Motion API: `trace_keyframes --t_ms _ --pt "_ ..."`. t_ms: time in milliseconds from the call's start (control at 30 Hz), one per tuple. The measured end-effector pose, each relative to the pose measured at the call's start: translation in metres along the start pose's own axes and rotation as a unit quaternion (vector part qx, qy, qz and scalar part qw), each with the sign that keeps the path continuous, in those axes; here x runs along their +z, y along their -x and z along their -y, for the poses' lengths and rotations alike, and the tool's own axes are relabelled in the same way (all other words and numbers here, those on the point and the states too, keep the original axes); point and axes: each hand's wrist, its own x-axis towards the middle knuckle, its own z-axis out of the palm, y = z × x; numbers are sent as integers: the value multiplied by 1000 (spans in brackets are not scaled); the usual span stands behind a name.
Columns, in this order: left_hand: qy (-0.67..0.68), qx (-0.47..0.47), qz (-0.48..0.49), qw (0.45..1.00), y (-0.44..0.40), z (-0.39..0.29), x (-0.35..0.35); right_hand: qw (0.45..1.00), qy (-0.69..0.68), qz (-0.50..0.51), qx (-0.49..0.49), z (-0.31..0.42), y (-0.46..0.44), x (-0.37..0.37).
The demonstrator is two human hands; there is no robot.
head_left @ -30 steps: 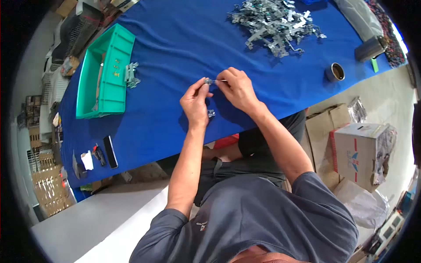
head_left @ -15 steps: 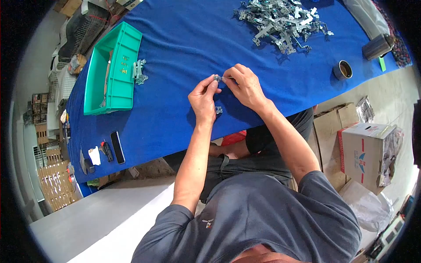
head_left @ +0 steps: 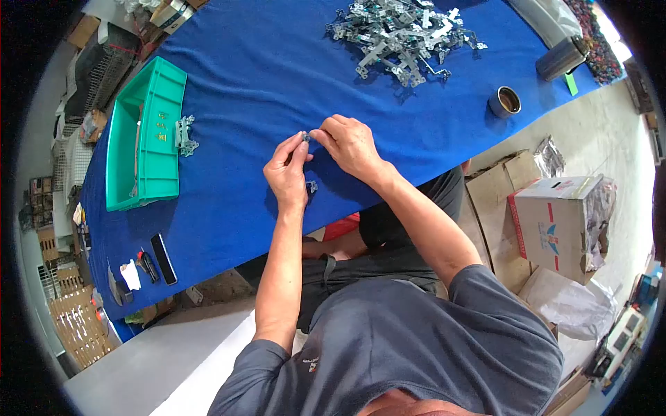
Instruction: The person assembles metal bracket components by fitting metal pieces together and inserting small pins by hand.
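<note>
My left hand pinches a small metal bracket between thumb and fingertips, above the blue cloth. Close against its right side, my right hand has its thumb and fingers pressed together; whatever they hold is too small to make out. Below the bracket, beside my left wrist, another small metal part lies on the cloth. A heap of similar metal brackets is spread at the far side of the table. Several more brackets rest against the right side of the green bin.
On the blue-covered table lie a phone, a black-and-red tool and crumpled white paper. At right stand an open cup with dark contents and a metal flask. A cardboard box sits beyond the table's right edge.
The whole view has shifted, so the table and its things appear further left. My right fingertips have come closer to the bracket in my left hand.
</note>
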Motion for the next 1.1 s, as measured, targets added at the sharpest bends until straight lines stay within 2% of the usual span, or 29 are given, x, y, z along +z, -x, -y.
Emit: trace_keyframes --t_ms 133,233,533,733,1100 --pt "-8 -4 12 1000 0 -3 0 1000 2 7 0 -1 -1 0" --pt "-14 -18 10 1000 1 -6 -1 999 -20 -6 -39 -1 -2 0" --pt "-47 8 12 999 3 -4 1 1000 -22 -4 -19 -2 -2 2" --pt "-27 1 19 999 1 -3 -1 999 43 30 9 -3 -1 2" --pt "-44 9 21 999 2 -5 1 997 45 -22 -56 -2 -2 3"
